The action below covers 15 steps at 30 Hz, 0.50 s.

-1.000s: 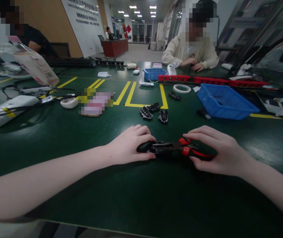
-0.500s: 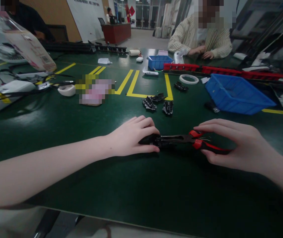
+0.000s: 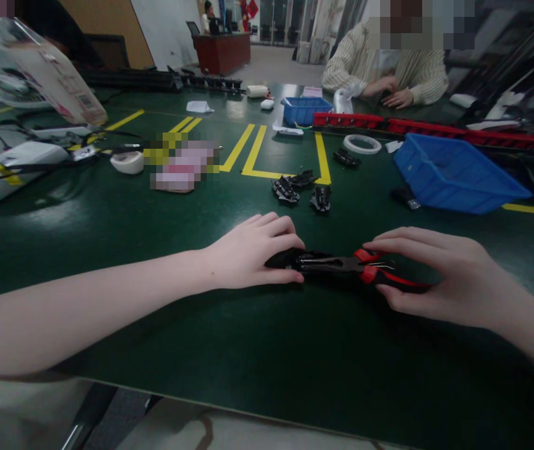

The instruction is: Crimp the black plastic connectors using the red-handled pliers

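My left hand [image 3: 252,253] rests on the green table [image 3: 248,350] with its fingers curled over a small black part [image 3: 290,258], pinning it down. My right hand [image 3: 440,275] grips the red and black handles of a pair of pliers [image 3: 365,270]. The pliers' jaws point left and meet the black part between my two hands. Three more small black parts [image 3: 301,189] lie a little farther out, near the yellow floor-tape lines [image 3: 285,164].
A large blue bin [image 3: 456,175] stands at the right, a smaller blue bin [image 3: 305,110] farther back. A white tape ring [image 3: 362,144], red strips [image 3: 430,132], a white roll [image 3: 127,162] and cables lie about. A person in a striped shirt [image 3: 388,72] works across the table.
The view has tilted down a little. My right hand slid slightly right with the pliers, then held; my left hand stays on the black part.
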{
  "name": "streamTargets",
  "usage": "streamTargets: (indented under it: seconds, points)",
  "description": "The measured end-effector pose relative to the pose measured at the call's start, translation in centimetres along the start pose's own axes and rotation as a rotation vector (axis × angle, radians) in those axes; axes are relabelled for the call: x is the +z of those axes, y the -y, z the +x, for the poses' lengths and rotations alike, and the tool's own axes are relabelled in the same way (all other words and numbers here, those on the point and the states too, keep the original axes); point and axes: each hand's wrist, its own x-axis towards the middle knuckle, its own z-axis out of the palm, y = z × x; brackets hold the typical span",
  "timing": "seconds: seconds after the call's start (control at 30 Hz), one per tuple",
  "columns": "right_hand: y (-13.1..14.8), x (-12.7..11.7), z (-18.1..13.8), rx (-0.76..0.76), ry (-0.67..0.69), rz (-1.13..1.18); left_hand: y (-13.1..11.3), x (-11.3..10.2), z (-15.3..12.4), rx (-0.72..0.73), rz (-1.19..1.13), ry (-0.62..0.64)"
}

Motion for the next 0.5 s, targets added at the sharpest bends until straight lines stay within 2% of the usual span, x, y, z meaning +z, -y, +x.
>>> streamTargets:
  seconds: [0.5]
  points:
    - [0.30, 0.02, 0.21, 0.010, 0.043, 0.029, 0.05, 0.05, 0.06, 0.003, -0.004, -0.006]
